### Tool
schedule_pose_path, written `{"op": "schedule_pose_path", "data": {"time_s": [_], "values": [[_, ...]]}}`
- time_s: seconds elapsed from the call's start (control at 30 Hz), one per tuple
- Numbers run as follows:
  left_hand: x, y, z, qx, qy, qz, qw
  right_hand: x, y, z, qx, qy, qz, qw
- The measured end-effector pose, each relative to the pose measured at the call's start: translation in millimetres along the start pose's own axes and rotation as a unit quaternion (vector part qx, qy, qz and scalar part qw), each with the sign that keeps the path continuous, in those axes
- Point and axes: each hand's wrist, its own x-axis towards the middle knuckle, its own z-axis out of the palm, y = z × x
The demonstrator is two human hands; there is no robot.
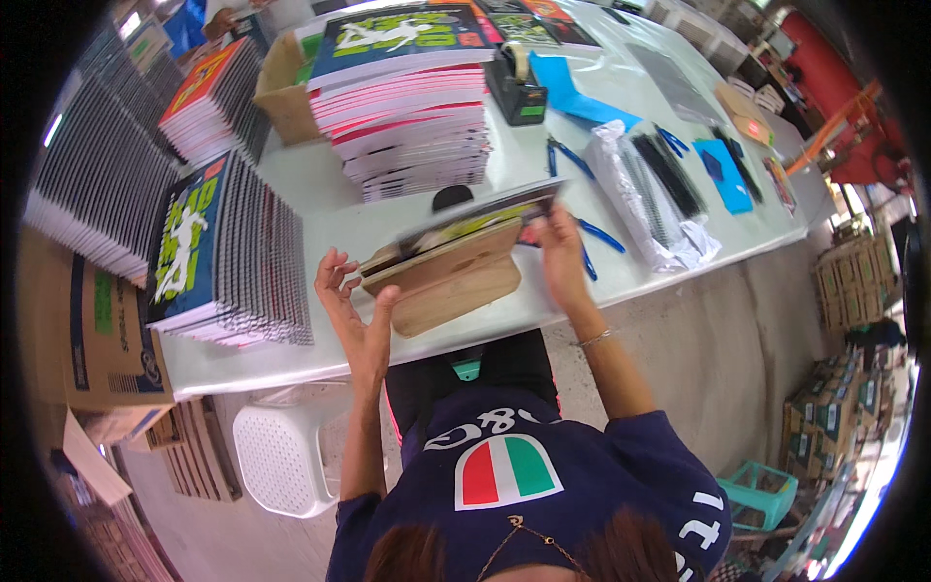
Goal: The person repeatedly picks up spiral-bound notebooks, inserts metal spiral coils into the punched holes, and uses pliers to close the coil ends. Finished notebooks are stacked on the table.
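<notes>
A notebook (pixel 485 215) with a dark, green-patterned cover is tilted on edge above a wooden board (pixel 451 286) near the front of the table; motion blurs it. My right hand (pixel 562 254) grips the notebook's right end, its fingertips partly blurred. At the left end of the board, my left hand (pixel 354 310) has its fingers and thumb apart; I cannot tell whether it touches the wood. Just behind the notebook shows a small black rounded object (pixel 452 198). Blue-handled pliers (pixel 601 236) lie right of my right hand.
A tall stack of books (pixel 407 126) stands behind the notebook, with bound notebooks (pixel 233 257) piled at left. Beyond are a tape dispenser (pixel 519 87) and blue sheet (pixel 572 92). Black binding coils (pixel 669 175) lie in white wrapping at right. A white stool (pixel 281 461) stands below the table.
</notes>
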Motion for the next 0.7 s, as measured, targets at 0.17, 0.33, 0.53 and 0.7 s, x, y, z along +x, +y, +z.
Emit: {"op": "schedule_pose_path", "data": {"time_s": [0.17,0.33,0.53,0.7], "values": [[15.4,-30.1,-25.6,-0.032,-0.111,-0.091,0.989,-1.7,-7.7,-5.2,-0.317,-0.065,-0.140,0.936],[36.3,-39.0,-35.7,-0.009,-0.117,-0.080,0.990,95.3,-13.9,-150.3,-0.606,0.202,-0.074,0.766],[44.8,-30.6,-26.3,-0.047,-0.169,-0.117,0.977,142.1,51.1,-280.7,-0.613,0.164,0.056,0.771],[36.0,-30.0,-31.0,0.087,-0.085,-0.019,0.992,146.3,32.0,-252.8,-0.585,0.148,-0.010,0.797]]}}
